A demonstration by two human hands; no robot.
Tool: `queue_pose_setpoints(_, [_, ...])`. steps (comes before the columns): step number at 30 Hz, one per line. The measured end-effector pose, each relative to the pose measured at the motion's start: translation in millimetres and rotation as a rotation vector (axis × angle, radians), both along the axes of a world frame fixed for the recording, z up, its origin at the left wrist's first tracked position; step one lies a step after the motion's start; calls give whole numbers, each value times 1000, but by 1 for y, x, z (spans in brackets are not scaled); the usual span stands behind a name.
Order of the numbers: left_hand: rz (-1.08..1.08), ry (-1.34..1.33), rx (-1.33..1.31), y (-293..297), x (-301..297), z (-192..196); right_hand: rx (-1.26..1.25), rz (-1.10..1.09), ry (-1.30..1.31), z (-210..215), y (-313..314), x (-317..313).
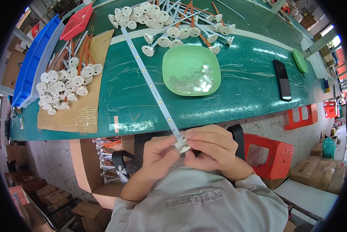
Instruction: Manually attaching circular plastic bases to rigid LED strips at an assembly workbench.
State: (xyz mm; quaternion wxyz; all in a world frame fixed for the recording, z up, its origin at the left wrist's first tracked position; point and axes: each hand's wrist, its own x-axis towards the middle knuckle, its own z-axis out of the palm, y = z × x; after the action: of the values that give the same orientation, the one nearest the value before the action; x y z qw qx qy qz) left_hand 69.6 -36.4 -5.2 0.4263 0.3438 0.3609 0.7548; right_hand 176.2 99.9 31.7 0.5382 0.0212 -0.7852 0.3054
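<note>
Close to my body, an LED strip [151, 88] with a row of small yellow chips reaches from my fingers up over the table's front edge. At its near end is a small round white end cap [182, 146] with thin wires. My left hand [158, 154] is closed, thumb and fingers pinching around the cap from the left. From the right, my right hand [211, 147] grips the same cap between thumb and fingers. The fingers partly cover the cap. Beyond my hands, a light green bowl [173, 58] holds many small clear pieces.
White-capped strips [173, 33] are heaped at the back, with another pile [67, 83] on cardboard [86, 112] at left. A blue tray [36, 63] and red basket [76, 21] stand beyond. A phone [282, 80] lies right. Red stools [272, 154] and an open carton [82, 166] stand below.
</note>
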Motion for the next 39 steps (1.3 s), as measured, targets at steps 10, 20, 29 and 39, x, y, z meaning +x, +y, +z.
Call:
queue_pose_setpoints(10, [-101,441,30,3,-25,30,1,243,-22,0,14,11])
queue_pose_setpoints(20, [-50,593,-6,4,-26,28,-42,220,-56,-6,11,15])
queue_pose_setpoints(29, [-136,555,2,7,-28,28,-33,174,-164,-6,11,13])
queue_pose_setpoints(39, [-235,288,-65,8,-17,18,-365,414,-194,-15,15,11])
